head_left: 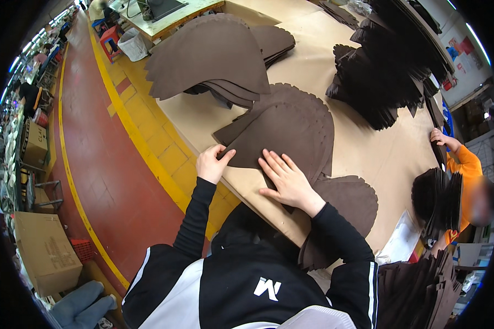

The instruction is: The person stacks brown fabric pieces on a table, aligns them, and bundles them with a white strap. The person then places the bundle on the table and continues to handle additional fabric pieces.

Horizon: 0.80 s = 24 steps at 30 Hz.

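Nearest me, dark brown, scalloped, leather-like pieces (350,198) lie partly hidden by my right sleeve on the flat tan worktop (362,153). Just beyond, my left hand (213,162) pinches the corner of a dark brown, round-edged sheet (252,134) atop an overlapping fan; my right hand (287,182) rests on it, fingers spread. Handling of this sheet appears unfinished. Farther off stand a brown stack (208,55) and a tall blackish pile (392,60), whether done or waiting I cannot tell.

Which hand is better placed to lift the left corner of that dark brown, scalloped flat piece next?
Probably the left hand: it pinches the dark brown, scalloped flat piece at that corner. The right hand is open, fingers spread on top, seemingly better for steadying.
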### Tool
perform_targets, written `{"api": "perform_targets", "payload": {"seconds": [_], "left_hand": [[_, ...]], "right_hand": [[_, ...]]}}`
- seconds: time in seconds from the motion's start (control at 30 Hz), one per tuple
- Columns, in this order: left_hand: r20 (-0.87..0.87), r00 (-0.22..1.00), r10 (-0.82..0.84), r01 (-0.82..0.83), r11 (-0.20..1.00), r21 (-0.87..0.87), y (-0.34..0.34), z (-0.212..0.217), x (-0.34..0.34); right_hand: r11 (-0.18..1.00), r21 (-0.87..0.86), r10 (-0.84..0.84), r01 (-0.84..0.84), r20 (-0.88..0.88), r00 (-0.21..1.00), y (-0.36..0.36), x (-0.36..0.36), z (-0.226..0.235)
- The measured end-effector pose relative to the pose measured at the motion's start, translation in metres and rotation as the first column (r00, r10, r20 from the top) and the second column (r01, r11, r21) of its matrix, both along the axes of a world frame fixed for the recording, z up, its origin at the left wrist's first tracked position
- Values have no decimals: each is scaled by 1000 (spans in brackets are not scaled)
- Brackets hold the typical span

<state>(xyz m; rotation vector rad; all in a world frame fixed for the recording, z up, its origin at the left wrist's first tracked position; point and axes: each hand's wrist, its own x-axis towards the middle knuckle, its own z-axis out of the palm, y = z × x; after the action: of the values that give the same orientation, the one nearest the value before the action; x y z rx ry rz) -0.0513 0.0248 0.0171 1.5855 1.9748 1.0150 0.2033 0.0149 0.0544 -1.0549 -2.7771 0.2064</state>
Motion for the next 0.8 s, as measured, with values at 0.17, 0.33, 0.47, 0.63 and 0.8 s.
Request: {"api": "perform_targets", "payload": {"seconds": [0.17, 0.33, 0.47, 0.63, 0.8], "left_hand": [[2, 998, -69, 69, 997, -20, 0, 6, -4], [975, 150, -161, 265, 957, 117, -23, -12, 13], [835, 463, -297, 438, 896, 75, -28, -16, 60], [993, 110, 42, 362, 929, -79, -20, 3, 95], [991, 130, 15, 618, 780, -93, -56, 60, 134]], "right_hand": [[956, -212, 199, -200, -27, 980, -22, 5, 3], [528, -759, 22, -382, -437, 899, -37, 18, 45], [672, -674, 11, -306, -404, 915, -57, 34, 76], [835, -545, -256, -77, -508, 823, -96, 82, 102], [803, -439, -493, 403, -869, 35, -181, 136, 83]]}}
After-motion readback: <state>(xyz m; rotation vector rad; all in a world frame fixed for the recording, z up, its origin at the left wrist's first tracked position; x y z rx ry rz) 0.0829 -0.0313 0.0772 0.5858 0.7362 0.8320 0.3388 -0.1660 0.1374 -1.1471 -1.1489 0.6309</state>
